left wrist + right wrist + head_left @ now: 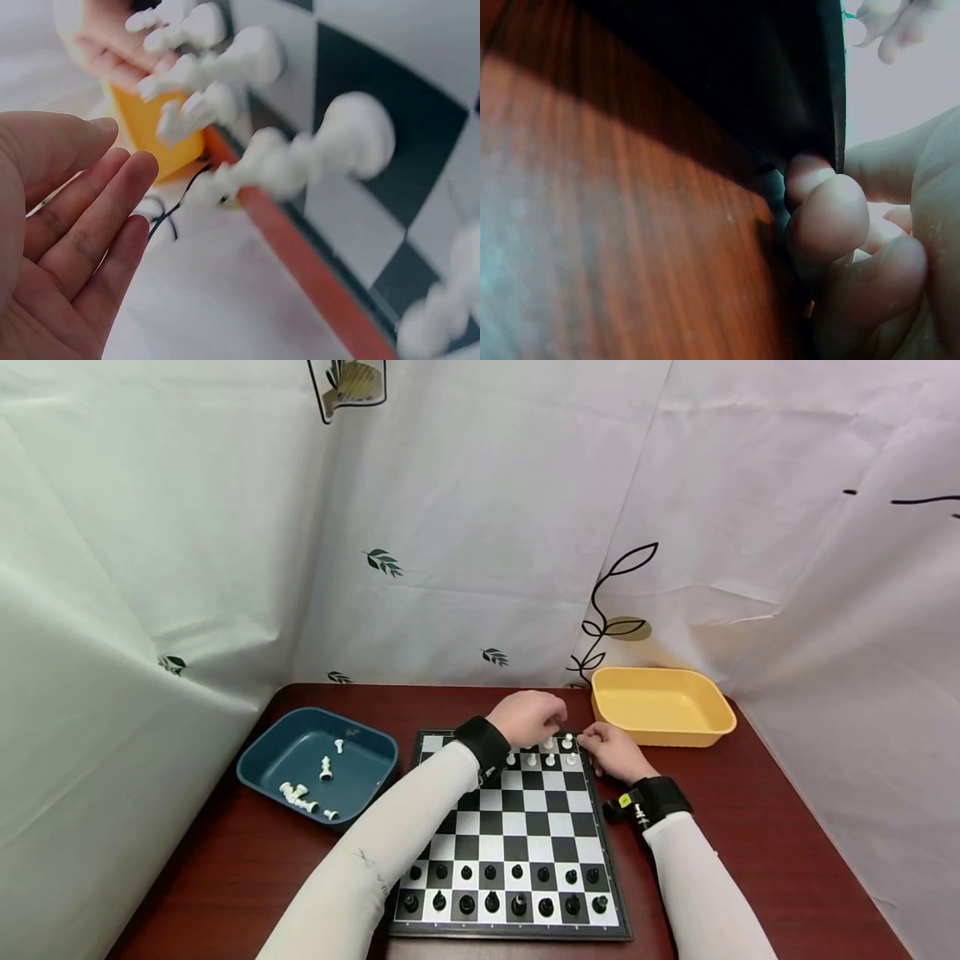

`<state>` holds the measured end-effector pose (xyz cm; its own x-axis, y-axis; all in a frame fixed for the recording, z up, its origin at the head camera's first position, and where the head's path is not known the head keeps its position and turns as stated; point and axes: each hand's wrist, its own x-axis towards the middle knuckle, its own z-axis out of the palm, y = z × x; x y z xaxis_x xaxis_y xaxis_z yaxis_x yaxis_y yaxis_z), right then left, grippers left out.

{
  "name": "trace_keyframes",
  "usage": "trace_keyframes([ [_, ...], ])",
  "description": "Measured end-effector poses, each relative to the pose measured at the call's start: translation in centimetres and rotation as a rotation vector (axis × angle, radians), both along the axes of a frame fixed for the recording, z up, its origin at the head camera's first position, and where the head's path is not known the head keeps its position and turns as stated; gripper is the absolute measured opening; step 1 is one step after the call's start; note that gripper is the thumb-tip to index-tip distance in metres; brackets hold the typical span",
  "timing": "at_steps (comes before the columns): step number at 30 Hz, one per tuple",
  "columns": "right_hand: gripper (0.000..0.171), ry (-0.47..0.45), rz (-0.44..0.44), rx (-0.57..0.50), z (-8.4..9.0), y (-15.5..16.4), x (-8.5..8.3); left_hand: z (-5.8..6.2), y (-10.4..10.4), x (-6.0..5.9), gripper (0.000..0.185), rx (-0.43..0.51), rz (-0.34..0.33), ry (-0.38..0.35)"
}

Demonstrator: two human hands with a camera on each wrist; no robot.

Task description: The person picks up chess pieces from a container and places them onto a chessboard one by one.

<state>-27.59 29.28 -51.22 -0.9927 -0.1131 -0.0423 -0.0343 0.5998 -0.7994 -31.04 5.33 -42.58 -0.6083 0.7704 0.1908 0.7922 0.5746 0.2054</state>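
White pieces [550, 752] partly hidden behind hands, grasp unclear.

1. One chessboard [517, 827] on the bench [780, 860].
2. Two trays: one blue tray [258, 760] at about 9 o'clock from the board, one yellow tray [660, 727] at about 1 o'clock.
3. Sixteen black pieces [517, 889] in two rows of eight at 6 o'clock.
4. Roughly six white pieces [307, 797] in the blue tray.
5. Two hands, left hand [528, 717] and right hand [615, 752].
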Motion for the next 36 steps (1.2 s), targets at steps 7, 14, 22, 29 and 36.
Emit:
trace_keyframes([
  [7,0.024,-0.002,0.007,0.01,0.0,0.3,0.2,2.1,-3.7,0.2,0.018,0.107,0.06,0.001],
  [14,0.025,0.001,0.002,0.005,-0.1,0.7,0.2,3.4,-8.1,-0.2,0.015,0.206,0.126,0.029],
  [22,0.024,-0.001,0.0,0.004,-0.2,0.5,0.3,3.6,-13.2,0.0,0.014,0.262,0.254,0.01],
  [29,0.025,0.001,0.011,0.01,-0.1,0.4,0.4,3.0,-17.7,0.3,0.014,0.262,0.366,0.028],
  [36,0.024,0.006,0.014,0.003,0.0,0.1,0.3,2.9,-21.9,0.8,0.014,0.284,0.441,0.035],
])
